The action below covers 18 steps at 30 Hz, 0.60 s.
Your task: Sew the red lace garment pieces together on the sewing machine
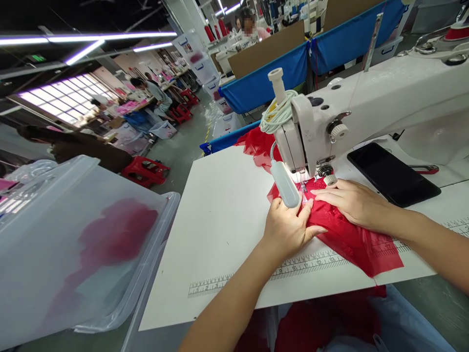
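Observation:
A piece of sheer red fabric with lace [348, 237] lies under the presser foot [304, 187] of a white sewing machine [366, 102]. My left hand [287, 227] rests on the fabric's left side just in front of the foot. Its thumb and index finger are spread apart, while the other fingers are partly hidden behind a grey lamp head [285, 185]. Lying flat on the fabric to the right of the needle, my right hand [357, 203] has its fingers stretched toward the foot. A small pale patch, too small to make out, shows between the hands at the foot.
A black phone [394, 173] lies right of my right hand. Ruler markings [293, 269] run along the front of the white table [208, 215]. More red fabric [326, 322] hangs below the edge. A translucent bin [73, 254] stands at left. People work farther back.

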### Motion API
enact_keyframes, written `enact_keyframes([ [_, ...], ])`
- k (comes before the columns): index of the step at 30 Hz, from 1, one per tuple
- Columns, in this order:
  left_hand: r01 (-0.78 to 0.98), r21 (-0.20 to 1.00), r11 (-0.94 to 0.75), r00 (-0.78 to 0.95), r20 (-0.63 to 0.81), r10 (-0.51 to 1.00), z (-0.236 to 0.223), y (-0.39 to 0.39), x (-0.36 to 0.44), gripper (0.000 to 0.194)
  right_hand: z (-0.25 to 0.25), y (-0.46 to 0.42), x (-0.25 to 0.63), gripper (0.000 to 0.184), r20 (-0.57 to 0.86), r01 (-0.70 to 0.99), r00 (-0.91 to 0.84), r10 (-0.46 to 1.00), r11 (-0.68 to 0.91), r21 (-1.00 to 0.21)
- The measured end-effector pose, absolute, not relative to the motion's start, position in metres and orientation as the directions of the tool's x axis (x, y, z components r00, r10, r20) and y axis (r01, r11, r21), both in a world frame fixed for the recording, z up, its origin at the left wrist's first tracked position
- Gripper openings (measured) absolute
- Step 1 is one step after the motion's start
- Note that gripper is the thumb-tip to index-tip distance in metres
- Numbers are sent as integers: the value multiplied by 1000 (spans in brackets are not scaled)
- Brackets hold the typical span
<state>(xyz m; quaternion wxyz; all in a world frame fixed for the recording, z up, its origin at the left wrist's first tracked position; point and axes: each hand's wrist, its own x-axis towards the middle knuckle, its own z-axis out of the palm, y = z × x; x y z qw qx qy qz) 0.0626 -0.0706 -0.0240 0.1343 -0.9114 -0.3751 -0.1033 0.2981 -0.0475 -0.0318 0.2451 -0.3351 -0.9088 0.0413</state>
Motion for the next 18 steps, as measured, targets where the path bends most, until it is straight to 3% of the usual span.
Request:
enact_keyframes([
  [14, 716, -166, -678, 688, 332, 646, -33, -64, 61, 63, -38, -43, 302, 42, 433, 573, -639, 635, 770, -282],
  [18, 716, -19, -698, 665, 324, 673, -26, -61, 58, 55, -36, -44, 302, 42, 408, 584, -633, 658, 752, -307],
])
